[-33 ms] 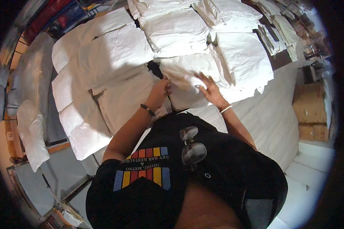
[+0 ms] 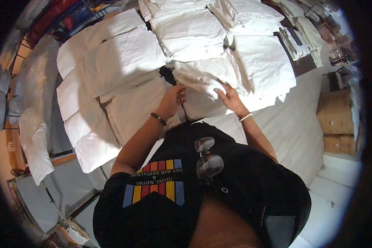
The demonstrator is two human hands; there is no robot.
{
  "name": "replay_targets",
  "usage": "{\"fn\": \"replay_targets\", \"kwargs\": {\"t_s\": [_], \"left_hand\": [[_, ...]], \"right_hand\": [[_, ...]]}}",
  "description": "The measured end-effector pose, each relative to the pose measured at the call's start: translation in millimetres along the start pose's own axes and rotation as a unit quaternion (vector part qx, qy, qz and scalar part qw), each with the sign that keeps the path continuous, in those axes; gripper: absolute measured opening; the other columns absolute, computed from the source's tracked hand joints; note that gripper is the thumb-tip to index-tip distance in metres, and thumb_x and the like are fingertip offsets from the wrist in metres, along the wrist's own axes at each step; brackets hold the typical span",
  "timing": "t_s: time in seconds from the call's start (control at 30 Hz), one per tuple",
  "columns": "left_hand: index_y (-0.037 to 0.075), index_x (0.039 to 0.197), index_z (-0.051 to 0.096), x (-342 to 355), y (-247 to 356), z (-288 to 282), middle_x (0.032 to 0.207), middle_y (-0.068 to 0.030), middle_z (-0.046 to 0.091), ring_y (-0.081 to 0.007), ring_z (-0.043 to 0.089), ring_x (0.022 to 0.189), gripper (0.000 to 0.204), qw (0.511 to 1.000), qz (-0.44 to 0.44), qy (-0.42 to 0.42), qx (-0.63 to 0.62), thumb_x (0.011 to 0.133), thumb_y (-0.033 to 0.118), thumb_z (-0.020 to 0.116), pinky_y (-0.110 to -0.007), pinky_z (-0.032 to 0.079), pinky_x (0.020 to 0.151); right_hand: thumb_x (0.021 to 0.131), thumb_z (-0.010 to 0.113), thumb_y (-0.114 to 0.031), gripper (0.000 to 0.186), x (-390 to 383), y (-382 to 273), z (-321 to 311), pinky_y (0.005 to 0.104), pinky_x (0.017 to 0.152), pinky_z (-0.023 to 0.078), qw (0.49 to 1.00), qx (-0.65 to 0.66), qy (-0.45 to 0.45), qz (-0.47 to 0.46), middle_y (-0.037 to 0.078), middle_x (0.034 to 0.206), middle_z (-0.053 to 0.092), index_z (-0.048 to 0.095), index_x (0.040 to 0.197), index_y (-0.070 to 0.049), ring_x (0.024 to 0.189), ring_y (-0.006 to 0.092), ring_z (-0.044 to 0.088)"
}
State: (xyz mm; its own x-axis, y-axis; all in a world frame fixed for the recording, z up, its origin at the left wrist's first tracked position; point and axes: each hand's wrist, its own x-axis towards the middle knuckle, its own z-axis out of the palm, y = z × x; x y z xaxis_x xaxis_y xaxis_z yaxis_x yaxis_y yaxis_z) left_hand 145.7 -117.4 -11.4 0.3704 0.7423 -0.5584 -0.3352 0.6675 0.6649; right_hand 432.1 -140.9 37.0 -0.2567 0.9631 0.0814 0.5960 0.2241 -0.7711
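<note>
In front of my body a folded white cloth [image 2: 202, 101] lies on a stack, its upper layer raised in a fold. My right hand [image 2: 231, 100], with a white band at the wrist, pinches the right end of this fold between thumb and fingers. At the cloth's left edge is my left hand [image 2: 172, 101], wearing a dark beaded bracelet. Its fingers are curled together at the edge, and the fingertips are partly hidden. Another folded white cloth [image 2: 136, 103] lies just left of that hand.
More stacks of folded white linen [image 2: 124, 53] spread across the surface ahead. A tall white pile [image 2: 264, 62] stands to the right, beside a pale quilted surface [image 2: 295, 111]. Cardboard boxes [image 2: 335, 113] stand at the far right. Plastic-wrapped bundles [image 2: 39, 82] are on the left.
The fingers of my right hand, spread over the cloth before, have closed on its fold. My left hand stays in nearly the same place.
</note>
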Motion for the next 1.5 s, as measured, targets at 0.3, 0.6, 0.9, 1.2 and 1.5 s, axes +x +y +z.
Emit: {"fn": "replay_targets", "kwargs": {"t_s": [0.3,0.6,0.9,1.2,1.5], "left_hand": [[0.003,0.127,0.058,-12.6,47.6,62.6,0.115,-0.0108,0.067,-0.0255,0.067,0.1,0.052,0.982,0.011,-0.121,-0.145,0.094,0.042,0.065,-0.042,0.056,0.086],[0.001,0.102,0.073,-160.9,105.9,-3.4,0.103,-0.0103,0.073,-0.021,0.069,0.097,0.021,0.927,0.24,0.098,0.272,0.083,0.009,0.071,-0.037,0.053,0.09],[0.005,0.085,0.072,-393.6,148.7,-178.8,0.083,-0.0111,0.071,-0.0209,0.07,0.075,0.012,0.587,0.64,0.195,0.456,0.083,0.017,0.07,-0.032,0.054,0.072],[-0.002,0.121,0.064,-398.1,92.7,-395.2,0.104,-0.0138,0.07,-0.024,0.065,0.09,0.053,0.763,-0.058,0.509,0.394,0.084,0.034,0.075,-0.036,0.054,0.074],[0.001,0.146,0.045,-293.6,27.0,-434.9,0.137,-0.0254,0.058,-0.0414,0.056,0.125,0.078,0.646,0.085,0.634,0.416,0.094,0.059,0.056,-0.046,0.045,0.104]], "right_hand": [[0.091,0.07,-0.034,0.054,15.8,-54.4,-14.1,0.0439,0.101,0.047,0.963,-0.178,-0.022,-0.199,0.012,0.137,0.058,0.057,0.138,-0.012,0.125,0.0266,0.056],[0.09,0.071,-0.032,0.053,32.7,-85.4,-9.9,0.0455,0.117,0.031,0.967,0.118,0.007,-0.227,0.017,0.147,0.051,0.06,0.136,-0.007,0.141,0.035,0.043],[0.102,0.053,-0.014,0.038,60.8,-72.0,18.7,0.0401,0.095,0.055,0.956,0.275,0.03,-0.101,0.018,0.123,0.064,0.055,0.137,0.002,0.103,0.0247,0.067],[0.099,0.061,-0.009,0.043,88.2,-90.9,87.7,0.0332,0.09,0.055,0.984,0.177,-0.03,-0.012,0.011,0.115,0.07,0.053,0.141,-0.007,0.098,0.0179,0.069],[0.074,0.084,-0.042,0.08,39.9,-39.3,65.1,0.0548,0.115,0.032,0.958,-0.228,-0.053,-0.163,0.013,0.157,0.039,0.052,0.143,-0.018,0.143,0.0356,0.037]]}}
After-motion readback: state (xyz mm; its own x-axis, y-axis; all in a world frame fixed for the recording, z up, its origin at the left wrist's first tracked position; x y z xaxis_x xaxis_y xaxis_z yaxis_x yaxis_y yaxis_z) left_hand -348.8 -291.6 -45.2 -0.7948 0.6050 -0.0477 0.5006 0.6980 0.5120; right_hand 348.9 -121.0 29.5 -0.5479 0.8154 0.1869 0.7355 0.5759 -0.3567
